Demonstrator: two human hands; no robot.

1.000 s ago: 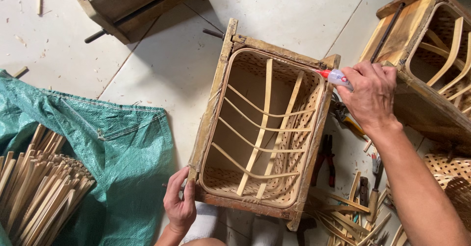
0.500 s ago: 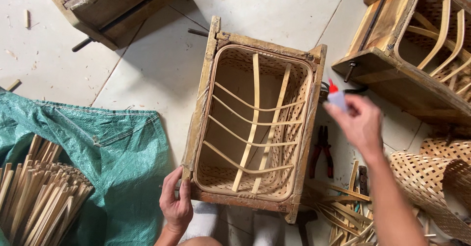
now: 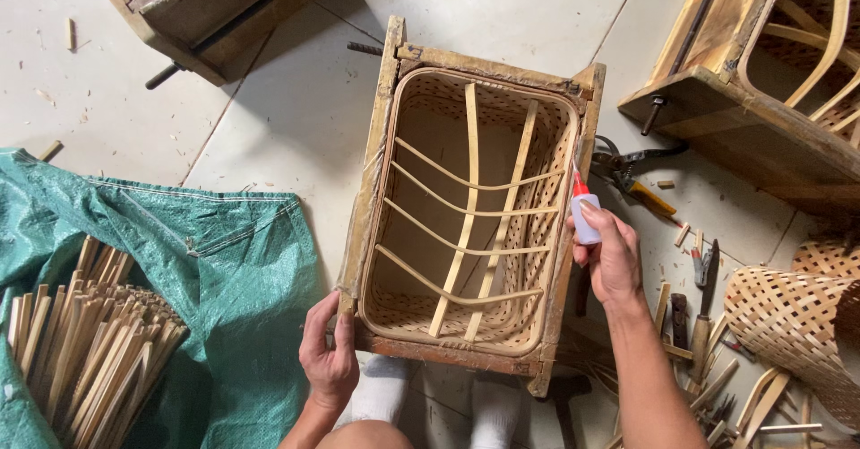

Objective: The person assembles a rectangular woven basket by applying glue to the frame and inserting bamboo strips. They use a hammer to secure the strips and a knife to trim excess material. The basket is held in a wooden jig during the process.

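A woven bamboo basket sits inside a wooden box frame on the tiled floor, braced by thin bamboo strips crossing its opening. My left hand grips the frame's near left corner. Over the frame's right edge, my right hand holds a small white glue bottle with a red tip, the tip pointing up toward the basket's right rim. My feet in white socks rest just under the frame's near side.
A green tarp with a bundle of bamboo sticks lies on the left. Pliers, knives and bamboo scraps litter the floor at the right, by a loose woven basket. Two more wooden frames stand at the back.
My right hand has come down from the frame's far right corner to the middle of its right edge, still holding the glue bottle. The left hand stays on the near corner.
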